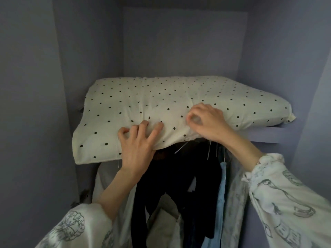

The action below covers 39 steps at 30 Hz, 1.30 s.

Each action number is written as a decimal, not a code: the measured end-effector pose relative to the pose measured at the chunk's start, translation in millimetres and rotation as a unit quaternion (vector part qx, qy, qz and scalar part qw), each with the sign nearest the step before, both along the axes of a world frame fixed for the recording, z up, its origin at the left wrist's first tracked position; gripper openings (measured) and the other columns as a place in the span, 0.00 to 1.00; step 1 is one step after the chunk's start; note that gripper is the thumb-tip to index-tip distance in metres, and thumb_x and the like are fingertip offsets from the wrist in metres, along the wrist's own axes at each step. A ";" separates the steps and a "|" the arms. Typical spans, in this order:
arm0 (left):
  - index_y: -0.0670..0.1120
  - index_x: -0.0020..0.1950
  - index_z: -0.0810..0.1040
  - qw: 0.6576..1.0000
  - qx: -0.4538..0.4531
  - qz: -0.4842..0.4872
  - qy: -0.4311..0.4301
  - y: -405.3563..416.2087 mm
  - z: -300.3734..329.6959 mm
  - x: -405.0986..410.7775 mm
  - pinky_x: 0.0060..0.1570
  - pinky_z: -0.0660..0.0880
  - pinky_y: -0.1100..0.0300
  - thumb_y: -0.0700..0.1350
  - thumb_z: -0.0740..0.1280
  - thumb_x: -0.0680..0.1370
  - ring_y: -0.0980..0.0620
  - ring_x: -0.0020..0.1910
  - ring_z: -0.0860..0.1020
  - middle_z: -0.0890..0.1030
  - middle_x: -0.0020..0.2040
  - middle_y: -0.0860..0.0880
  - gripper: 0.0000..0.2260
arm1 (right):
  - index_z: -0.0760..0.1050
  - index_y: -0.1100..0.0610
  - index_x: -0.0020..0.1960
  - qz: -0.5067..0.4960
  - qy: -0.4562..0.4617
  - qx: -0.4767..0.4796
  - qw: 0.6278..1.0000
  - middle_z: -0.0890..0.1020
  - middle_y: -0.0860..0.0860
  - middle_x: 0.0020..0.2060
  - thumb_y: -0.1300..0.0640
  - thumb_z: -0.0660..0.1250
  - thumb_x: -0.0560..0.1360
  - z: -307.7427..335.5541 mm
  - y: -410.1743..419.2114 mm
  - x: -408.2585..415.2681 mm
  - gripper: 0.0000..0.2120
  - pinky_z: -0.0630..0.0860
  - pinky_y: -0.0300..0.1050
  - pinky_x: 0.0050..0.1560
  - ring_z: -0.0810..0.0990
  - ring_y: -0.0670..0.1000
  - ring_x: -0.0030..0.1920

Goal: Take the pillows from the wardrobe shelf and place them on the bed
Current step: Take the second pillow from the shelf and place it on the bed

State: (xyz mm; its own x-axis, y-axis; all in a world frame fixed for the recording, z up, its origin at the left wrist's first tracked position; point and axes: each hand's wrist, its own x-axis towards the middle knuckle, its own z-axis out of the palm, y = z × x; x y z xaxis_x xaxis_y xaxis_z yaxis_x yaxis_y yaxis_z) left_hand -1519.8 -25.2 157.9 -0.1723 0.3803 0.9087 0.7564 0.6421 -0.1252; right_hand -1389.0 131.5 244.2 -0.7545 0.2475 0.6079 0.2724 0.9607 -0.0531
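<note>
Lavender-grey wardrobe walls [32, 86] close in on both sides of my view, with a flat back panel behind the shelf. On the wardrobe shelf [274, 134] I see the pillow [161, 99], cream with small black dots, lying flat and filling most of the shelf's width. Its near left corner hangs out past the shelf's front edge, while its right end sits back on the board. I cannot tell whether a second pillow lies under or behind it.

Both of my hands are on the pillow's front edge, near each other but not touching. My left hand [138, 142] has its fingers spread and curled, digging into the fabric from the front, with the cloth bunched under the fingertips. My right hand [206, 120] pinches a fold of the pillowcase between thumb and bent fingers, just right of the left one.

Below the shelf I see clothes on hangers: dark garments [172, 185] in the middle, a pale blue garment [222, 194] to their right, and light cloth on either side. Thin metal hanger hooks [208, 151] show just under the pillow's edge. My printed white sleeves [286, 197] fill the lower corners.
</note>
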 end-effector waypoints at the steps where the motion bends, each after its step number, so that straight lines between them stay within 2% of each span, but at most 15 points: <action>1: 0.53 0.62 0.74 1.000 0.006 0.002 0.000 0.5 -1.9 1.1 0.48 0.69 0.45 0.42 0.73 0.63 0.44 0.44 0.75 0.79 0.54 0.43 0.27 | 0.74 0.50 0.55 -0.003 0.022 -0.013 1.000 0.74 0.48 0.59 0.49 0.59 0.76 6.3 -1.8 -6.4 0.11 0.59 0.56 0.66 0.70 0.50 0.61; 3: 0.53 0.62 0.75 1.000 0.010 0.010 0.012 1.5 -5.6 -0.3 0.48 0.70 0.45 0.43 0.74 0.63 0.45 0.43 0.75 0.79 0.53 0.44 0.27 | 0.73 0.50 0.60 -0.022 0.048 -0.012 0.999 0.73 0.49 0.63 0.46 0.57 0.77 14.5 -5.2 -25.9 0.15 0.57 0.61 0.68 0.70 0.52 0.63; 8: 0.52 0.66 0.73 0.999 -0.023 -0.021 0.039 -3.1 -16.7 -11.2 0.49 0.69 0.45 0.46 0.70 0.64 0.46 0.48 0.72 0.78 0.56 0.43 0.29 | 0.58 0.44 0.72 -0.100 -0.007 0.020 0.995 0.58 0.47 0.74 0.39 0.47 0.77 11.1 -6.5 -73.5 0.25 0.41 0.68 0.68 0.53 0.51 0.74; 10: 0.52 0.66 0.73 0.997 -0.034 -0.058 0.032 -8.9 -20.9 -16.3 0.49 0.68 0.46 0.51 0.67 0.67 0.46 0.49 0.71 0.78 0.57 0.42 0.26 | 0.59 0.42 0.71 -0.123 -0.001 0.042 0.991 0.62 0.46 0.73 0.40 0.42 0.77 1.7 -4.0 -79.7 0.24 0.41 0.67 0.67 0.56 0.51 0.73; 13: 0.54 0.64 0.73 0.993 -0.052 -0.108 0.009 -18.4 -17.8 -23.5 0.48 0.64 0.50 0.57 0.61 0.72 0.46 0.49 0.72 0.77 0.57 0.45 0.21 | 0.66 0.42 0.66 -0.120 0.041 0.074 0.989 0.70 0.45 0.67 0.41 0.43 0.77 -12.3 -5.2 -79.3 0.22 0.44 0.65 0.66 0.63 0.49 0.69; 16: 0.52 0.59 0.75 0.990 -0.045 -0.127 -0.034 -17.7 2.2 -29.2 0.49 0.63 0.51 0.56 0.58 0.74 0.46 0.52 0.72 0.76 0.55 0.47 0.17 | 0.67 0.43 0.65 -0.120 0.057 0.089 0.987 0.71 0.44 0.65 0.42 0.44 0.77 -22.5 -9.7 -76.9 0.21 0.43 0.64 0.66 0.64 0.48 0.67; 18: 0.51 0.61 0.74 0.989 -0.034 -0.120 -0.074 -10.2 20.1 -35.2 0.54 0.63 0.47 0.55 0.55 0.76 0.45 0.57 0.72 0.75 0.59 0.46 0.17 | 0.68 0.44 0.64 -0.114 0.069 0.097 0.986 0.72 0.45 0.64 0.42 0.45 0.77 -29.2 -13.5 -73.4 0.21 0.43 0.63 0.66 0.64 0.49 0.66; 21: 0.52 0.69 0.66 0.983 -0.067 -0.111 -0.130 7.9 43.6 -49.7 0.66 0.53 0.41 0.55 0.54 0.79 0.45 0.71 0.60 0.65 0.72 0.46 0.20 | 0.71 0.46 0.62 -0.106 0.090 0.126 0.982 0.74 0.46 0.62 0.42 0.48 0.77 -42.7 -17.4 -63.3 0.20 0.44 0.63 0.66 0.66 0.50 0.65; 23: 0.55 0.73 0.59 0.975 -0.107 -0.112 -0.161 19.6 50.3 -59.0 0.69 0.45 0.38 0.57 0.51 0.79 0.46 0.75 0.50 0.57 0.76 0.48 0.22 | 0.72 0.46 0.60 -0.098 0.095 0.140 0.981 0.75 0.46 0.62 0.42 0.49 0.76 -51.3 -18.6 -54.1 0.19 0.46 0.63 0.67 0.68 0.50 0.65; 25: 0.58 0.74 0.55 0.970 -0.129 -0.101 -0.180 28.0 44.0 -63.1 0.69 0.42 0.37 0.58 0.46 0.79 0.48 0.76 0.47 0.52 0.77 0.50 0.23 | 0.74 0.46 0.57 -0.075 0.100 0.146 0.981 0.76 0.47 0.60 0.43 0.51 0.76 -56.1 -16.7 -46.2 0.18 0.49 0.63 0.67 0.70 0.51 0.63; 27: 0.58 0.74 0.56 0.976 -0.129 -0.077 -0.159 29.3 28.4 -61.5 0.68 0.44 0.37 0.59 0.43 0.78 0.47 0.75 0.50 0.54 0.77 0.50 0.24 | 0.74 0.48 0.56 -0.061 0.103 0.143 0.983 0.76 0.48 0.59 0.44 0.52 0.76 -55.9 -10.6 -40.3 0.17 0.49 0.63 0.68 0.71 0.51 0.62; 29: 0.56 0.72 0.61 0.982 -0.117 -0.066 -0.132 26.0 16.4 -56.1 0.67 0.52 0.37 0.58 0.44 0.77 0.43 0.72 0.59 0.61 0.75 0.47 0.24 | 0.71 0.49 0.62 -0.089 0.107 0.136 0.981 0.73 0.52 0.63 0.44 0.54 0.76 -48.0 1.2 -38.0 0.19 0.47 0.63 0.69 0.68 0.53 0.65; 33: 0.52 0.65 0.72 0.986 -0.107 -0.075 -0.102 17.5 2.9 -50.0 0.56 0.66 0.39 0.56 0.54 0.75 0.38 0.58 0.73 0.73 0.66 0.42 0.21 | 0.49 0.47 0.75 -0.187 0.125 0.090 0.970 0.50 0.56 0.76 0.40 0.51 0.77 -16.3 24.7 -46.1 0.29 0.42 0.70 0.68 0.45 0.56 0.75; 36: 0.52 0.60 0.74 0.989 -0.092 -0.094 -0.063 14.0 12.1 -57.8 0.54 0.67 0.42 0.52 0.59 0.73 0.38 0.52 0.74 0.75 0.58 0.42 0.17 | 0.45 0.46 0.75 -0.200 0.156 0.085 0.963 0.44 0.57 0.76 0.36 0.50 0.76 -16.6 25.5 -55.5 0.32 0.39 0.75 0.64 0.39 0.59 0.75; 39: 0.51 0.64 0.71 0.995 -0.042 -0.084 -0.028 17.6 52.8 -72.0 0.57 0.64 0.40 0.51 0.62 0.72 0.37 0.56 0.71 0.72 0.61 0.40 0.20 | 0.47 0.46 0.75 -0.211 0.168 0.118 0.956 0.47 0.58 0.76 0.35 0.49 0.76 -40.5 25.3 -58.6 0.32 0.41 0.76 0.65 0.42 0.60 0.75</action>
